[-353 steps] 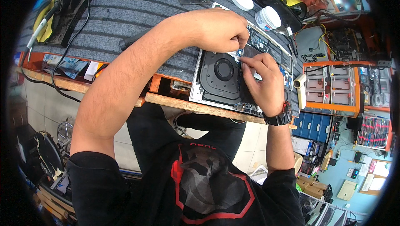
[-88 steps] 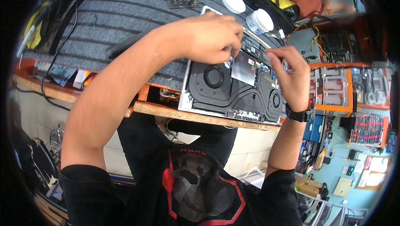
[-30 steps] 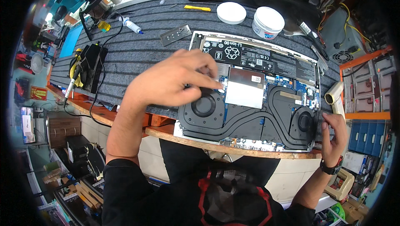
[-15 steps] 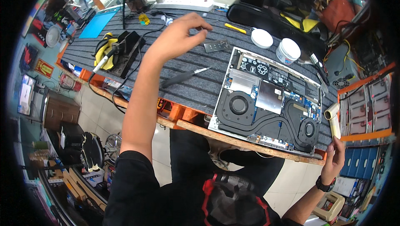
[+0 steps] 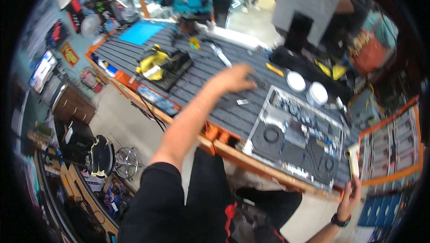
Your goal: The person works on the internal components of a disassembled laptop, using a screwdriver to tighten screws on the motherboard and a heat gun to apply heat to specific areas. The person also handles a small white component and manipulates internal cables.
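My left hand (image 5: 233,78) reaches over the grey ribbed mat, near a small dark plate (image 5: 261,83); motion blurs its fingers, and nothing shows in them. Below it lies a dark-handled tool (image 5: 227,103) with a pale tip. An opened laptop (image 5: 291,140) lies bottom side up at the right, its battery, two fans and boards exposed. My right hand (image 5: 349,198), wearing a watch, is closed at the lower end of a cream-coloured tool (image 5: 353,160) with a tube-like head, beside the laptop's right edge.
Behind the laptop are a white lid (image 5: 295,82), a white tub (image 5: 317,94) and a yellow stick (image 5: 274,69). A white pen-like tool (image 5: 220,55) lies beyond my left hand. Farther left are a black stand with yellow (image 5: 154,66) and a blue sheet (image 5: 141,33). The bench has a wooden edge (image 5: 277,170).
The view has shifted, and the picture has become blurred. My left hand has come nearer the small dark plate and the laptop. My right hand keeps its place at the cream tool.
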`<state>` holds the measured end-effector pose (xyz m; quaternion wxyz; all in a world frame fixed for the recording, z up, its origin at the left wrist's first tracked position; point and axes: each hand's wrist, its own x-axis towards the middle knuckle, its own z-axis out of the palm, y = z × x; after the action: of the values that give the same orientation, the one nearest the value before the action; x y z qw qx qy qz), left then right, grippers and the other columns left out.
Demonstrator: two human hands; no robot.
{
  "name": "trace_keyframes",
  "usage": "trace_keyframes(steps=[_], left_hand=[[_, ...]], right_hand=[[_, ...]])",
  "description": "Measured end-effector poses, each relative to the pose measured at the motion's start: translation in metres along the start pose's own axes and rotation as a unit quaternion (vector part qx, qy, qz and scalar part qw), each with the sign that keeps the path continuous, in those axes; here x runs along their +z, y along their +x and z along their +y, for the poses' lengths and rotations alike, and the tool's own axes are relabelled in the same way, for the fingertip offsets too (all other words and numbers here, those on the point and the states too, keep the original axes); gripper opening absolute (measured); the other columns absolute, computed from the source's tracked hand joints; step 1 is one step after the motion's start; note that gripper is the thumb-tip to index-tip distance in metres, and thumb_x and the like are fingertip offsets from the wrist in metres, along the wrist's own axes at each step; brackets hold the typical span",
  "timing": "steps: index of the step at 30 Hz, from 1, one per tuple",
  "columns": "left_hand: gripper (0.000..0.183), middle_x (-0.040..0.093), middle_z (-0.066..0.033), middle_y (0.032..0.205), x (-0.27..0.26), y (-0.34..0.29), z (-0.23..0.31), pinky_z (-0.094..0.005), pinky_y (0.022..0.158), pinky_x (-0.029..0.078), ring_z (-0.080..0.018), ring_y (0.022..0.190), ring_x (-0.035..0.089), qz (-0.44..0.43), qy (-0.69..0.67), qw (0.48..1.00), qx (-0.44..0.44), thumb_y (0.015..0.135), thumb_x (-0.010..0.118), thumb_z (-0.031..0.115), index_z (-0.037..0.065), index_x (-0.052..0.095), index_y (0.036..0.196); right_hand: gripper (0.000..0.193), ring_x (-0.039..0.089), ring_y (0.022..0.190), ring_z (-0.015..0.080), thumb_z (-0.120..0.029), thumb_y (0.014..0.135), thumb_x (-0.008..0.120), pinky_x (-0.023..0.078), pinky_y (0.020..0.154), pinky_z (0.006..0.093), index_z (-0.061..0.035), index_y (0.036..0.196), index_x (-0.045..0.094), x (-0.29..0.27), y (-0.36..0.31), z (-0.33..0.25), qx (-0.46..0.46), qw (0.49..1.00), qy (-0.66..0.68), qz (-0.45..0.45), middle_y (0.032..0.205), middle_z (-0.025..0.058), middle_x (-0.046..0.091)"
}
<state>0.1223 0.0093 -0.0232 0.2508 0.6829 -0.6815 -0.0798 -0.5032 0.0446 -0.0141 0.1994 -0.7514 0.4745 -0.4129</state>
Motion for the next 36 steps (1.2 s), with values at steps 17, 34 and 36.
trace_keyframes(steps=[17, 34, 36], left_hand=[[0.029, 0.074, -0.018, 0.116, -0.066, -0.028, -0.055, -0.0407, 0.095, 0.055, -0.0338, 0.109, 0.071, 0.077, 0.073, 0.993, -0.046, 0.094, 0.072, 0.013, 0.0, 0.072, 0.12], [0.03, 0.069, -0.0136, 0.119, 0.026, 0.064, 0.129, -0.0411, 0.092, 0.053, -0.0338, 0.113, 0.066, -0.026, 0.006, 0.988, 0.151, 0.096, 0.068, 0.02, 0.001, 0.07, 0.12], [0.031, 0.068, -0.0143, 0.119, 0.03, 0.064, 0.146, -0.0405, 0.095, 0.052, -0.0334, 0.113, 0.065, -0.024, -0.003, 0.987, 0.161, 0.095, 0.069, 0.019, 0.0, 0.07, 0.12]], right_hand=[[0.031, 0.056, 0.091, 0.0128, -0.002, 0.102, 0.061, 0.048, 0.085, 0.0283, 0.0034, 0.133, 0.064, 0.005, -0.013, 0.007, 0.029, 0.995, 0.099, 0.005, 0.103, 0.0053, 0.061], [0.02, 0.048, 0.071, 0.0043, -0.002, 0.097, 0.069, 0.038, 0.062, 0.0215, -0.0019, 0.116, 0.075, 0.049, 0.012, 0.025, 0.037, 0.995, 0.057, 0.068, 0.086, -0.0017, 0.059], [0.019, 0.055, 0.074, 0.0104, -0.003, 0.096, 0.07, 0.042, 0.064, 0.0254, -0.0018, 0.114, 0.075, 0.044, 0.022, 0.017, -0.003, 0.998, 0.012, 0.063, 0.086, 0.0027, 0.063]])
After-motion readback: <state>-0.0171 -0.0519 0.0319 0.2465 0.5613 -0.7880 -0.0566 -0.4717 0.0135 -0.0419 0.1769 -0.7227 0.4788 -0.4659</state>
